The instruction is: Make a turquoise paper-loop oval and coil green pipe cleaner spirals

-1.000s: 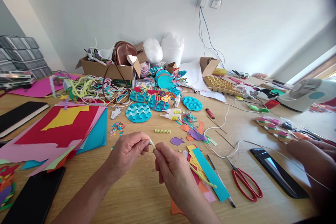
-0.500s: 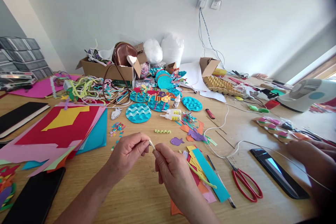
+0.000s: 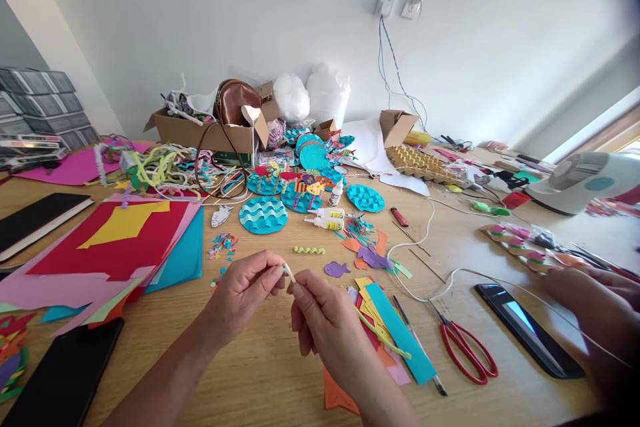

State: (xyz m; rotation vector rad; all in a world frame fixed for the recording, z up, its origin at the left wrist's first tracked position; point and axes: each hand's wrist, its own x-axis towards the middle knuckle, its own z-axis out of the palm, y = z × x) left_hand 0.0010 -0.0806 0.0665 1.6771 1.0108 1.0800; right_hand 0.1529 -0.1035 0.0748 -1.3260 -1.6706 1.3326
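A pale yellow-green pipe cleaner (image 3: 384,340) runs out behind my right hand (image 3: 320,310) and lies over paper strips. My left hand (image 3: 253,283) pinches its end between thumb and fingertips. Close by, the right thumb and fingers grip the same piece, so only a short pale length shows between them. Just beyond my fingers a coiled green pipe cleaner (image 3: 309,250) rests on the table. A purple paper fish (image 3: 337,269) lies to its right, and a round blue wavy disc (image 3: 263,215) sits farther back.
Right of my hands are a blue paper strip (image 3: 400,330), a paintbrush (image 3: 420,347), red-handled scissors (image 3: 467,350) and a white cord (image 3: 430,227). Another person's hand (image 3: 585,293) is at far right. Coloured sheets (image 3: 100,240) and a black phone (image 3: 63,373) lie left; glue bottles (image 3: 327,218) stand behind.
Both hands stay nearly in place, holding the pipe cleaner. My right hand has shifted slightly up and left, and its fingers have moved a little.
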